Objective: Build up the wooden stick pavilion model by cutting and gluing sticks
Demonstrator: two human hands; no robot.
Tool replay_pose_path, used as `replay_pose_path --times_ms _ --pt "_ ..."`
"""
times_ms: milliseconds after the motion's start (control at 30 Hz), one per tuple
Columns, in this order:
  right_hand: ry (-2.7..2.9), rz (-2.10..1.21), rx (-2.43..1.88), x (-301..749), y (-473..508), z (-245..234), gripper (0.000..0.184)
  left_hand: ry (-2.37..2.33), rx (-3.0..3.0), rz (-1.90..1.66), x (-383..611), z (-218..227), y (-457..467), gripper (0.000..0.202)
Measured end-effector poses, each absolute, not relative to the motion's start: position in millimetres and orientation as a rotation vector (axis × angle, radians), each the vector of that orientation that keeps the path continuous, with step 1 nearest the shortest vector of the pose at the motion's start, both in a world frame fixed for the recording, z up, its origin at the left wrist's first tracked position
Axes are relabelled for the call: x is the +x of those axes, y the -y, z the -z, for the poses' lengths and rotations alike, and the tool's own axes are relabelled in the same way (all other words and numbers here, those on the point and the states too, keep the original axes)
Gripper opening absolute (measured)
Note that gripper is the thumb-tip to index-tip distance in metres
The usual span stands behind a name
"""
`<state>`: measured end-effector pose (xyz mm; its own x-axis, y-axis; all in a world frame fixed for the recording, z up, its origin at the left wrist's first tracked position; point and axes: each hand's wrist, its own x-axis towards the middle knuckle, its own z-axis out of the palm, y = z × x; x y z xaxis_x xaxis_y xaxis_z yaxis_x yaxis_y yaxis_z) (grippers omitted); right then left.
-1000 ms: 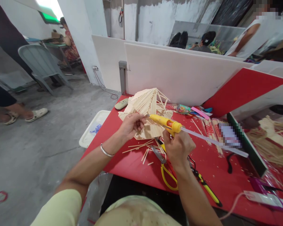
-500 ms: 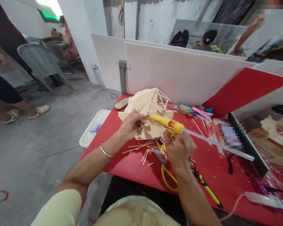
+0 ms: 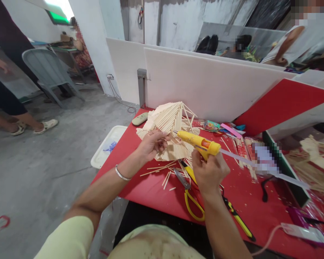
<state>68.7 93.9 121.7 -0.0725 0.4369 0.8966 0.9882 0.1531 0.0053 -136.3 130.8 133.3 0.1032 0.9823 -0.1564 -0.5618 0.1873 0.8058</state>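
My right hand (image 3: 209, 172) is wrapped round the grip of a yellow glue gun (image 3: 198, 143), with a clear glue stick (image 3: 261, 168) poking out of its back to the right. Its nozzle points left at a model made of thin wooden sticks (image 3: 169, 124) that lies on the red table (image 3: 151, 187). My left hand (image 3: 152, 144), with a silver bangle on the wrist, has its fingers curled on the near edge of the stick model, right by the nozzle.
Loose sticks, yellow-handled scissors (image 3: 190, 199) and a yellow-black cutter (image 3: 237, 219) lie near my right hand. A remote (image 3: 139, 118), white partition boards (image 3: 205, 82), a white tray (image 3: 106, 147) on the floor and a grey chair (image 3: 47, 72) are around. Other people stand and sit nearby.
The glue gun and my right hand have drawn slightly to the right, away from the model's edge. My left hand stays on the stick model.
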Motion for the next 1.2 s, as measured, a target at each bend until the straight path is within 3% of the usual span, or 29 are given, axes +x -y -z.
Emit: replay_pose_path --times_ms 567,1200 --pt "1.635 0.819 -1.401 76.6 -87.6 -113.1 0.019 -0.84 0.678 -1.066 -135.2 -142.0 -131.2 0.026" --pt "1.632 0.827 -1.392 71.5 -86.2 -117.6 0.021 -0.855 0.665 -1.049 -136.7 -140.8 -131.2 0.018"
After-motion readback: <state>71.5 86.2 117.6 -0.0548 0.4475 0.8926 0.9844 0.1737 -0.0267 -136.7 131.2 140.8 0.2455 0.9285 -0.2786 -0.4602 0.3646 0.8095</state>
